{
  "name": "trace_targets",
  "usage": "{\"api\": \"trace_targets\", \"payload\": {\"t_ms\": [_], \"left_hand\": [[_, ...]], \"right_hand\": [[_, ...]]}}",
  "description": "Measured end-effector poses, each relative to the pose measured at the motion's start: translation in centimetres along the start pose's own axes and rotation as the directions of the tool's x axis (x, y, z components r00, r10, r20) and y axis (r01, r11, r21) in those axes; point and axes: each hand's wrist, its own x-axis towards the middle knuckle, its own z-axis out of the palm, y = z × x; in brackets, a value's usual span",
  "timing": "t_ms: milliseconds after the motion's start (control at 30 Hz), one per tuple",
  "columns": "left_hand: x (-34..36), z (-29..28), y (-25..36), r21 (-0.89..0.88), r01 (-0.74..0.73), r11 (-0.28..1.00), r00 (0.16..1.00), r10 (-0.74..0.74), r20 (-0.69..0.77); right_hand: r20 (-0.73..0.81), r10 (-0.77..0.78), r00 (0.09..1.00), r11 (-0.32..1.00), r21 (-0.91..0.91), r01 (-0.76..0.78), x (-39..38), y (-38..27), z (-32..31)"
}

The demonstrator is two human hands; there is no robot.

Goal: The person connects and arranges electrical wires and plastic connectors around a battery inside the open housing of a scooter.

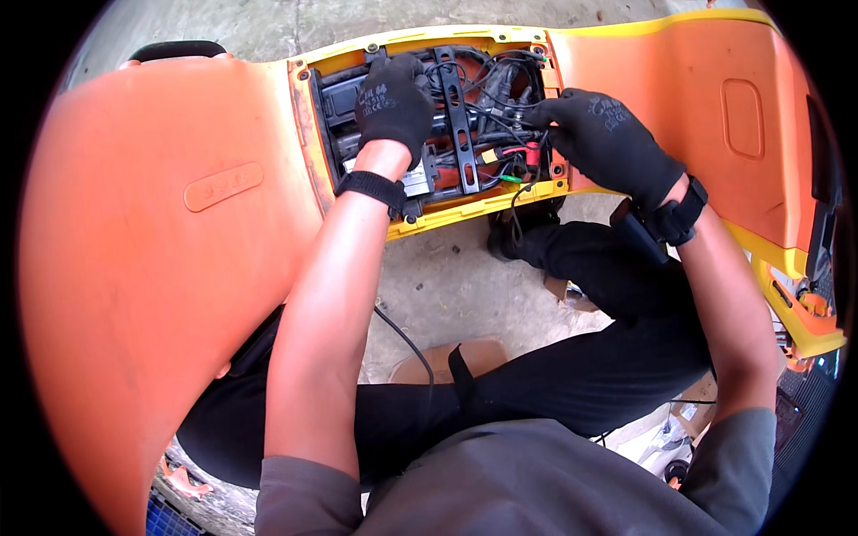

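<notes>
An orange vehicle-like body has a yellow-edged open compartment [429, 213] across its middle, packed with black cables and parts. My left hand [393, 105], in a black work glove, reaches into its left half with fingers curled downward; what they hold is hidden. Right of that hand stands a black perforated metal bracket [458, 121]. At the compartment's right edge my right hand [603, 134], also gloved, pinches a thin black cable [514, 134] between thumb and fingers. Below it sit a red connector [533, 154], a yellow connector [488, 156] and a green-tipped wire [510, 179].
Smooth orange panels [170, 205] flank the compartment on both sides. A black handle [179, 50] rises at the far left. My legs [572, 357] bend beneath the body, above a concrete floor [438, 286] with a cardboard piece [483, 355]. A loose black cable [407, 335] hangs there.
</notes>
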Motion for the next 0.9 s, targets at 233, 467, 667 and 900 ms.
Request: {"api": "trace_targets", "payload": {"t_ms": [233,467,667,900], "left_hand": [[-2.4,-0.4,0.2,-0.346,-0.085,0.934,0.964,-0.011,-0.266],[-4.7,-2.6,5.2,-0.310,-0.346,0.886,0.933,0.360,-0.011],[-5.2,-2.9,7.9,-0.367,-0.149,0.918,0.928,0.258,0.268],[-8.5,-3.1,3.8,-0.453,0.012,0.892,0.962,0.114,0.249]], "right_hand": [[-0.062,-0.047,0.997,0.998,-0.042,0.044,-0.5,0.6,0.6],[-0.161,-0.125,0.979,0.988,0.072,0.137,0.1,0.5,-0.5],[-0.156,-0.125,0.980,0.941,0.295,0.166,-0.3,-0.5,-1.0],[0.096,-0.041,0.994,0.988,0.149,0.027,-2.5,0.7,1.6]]}}
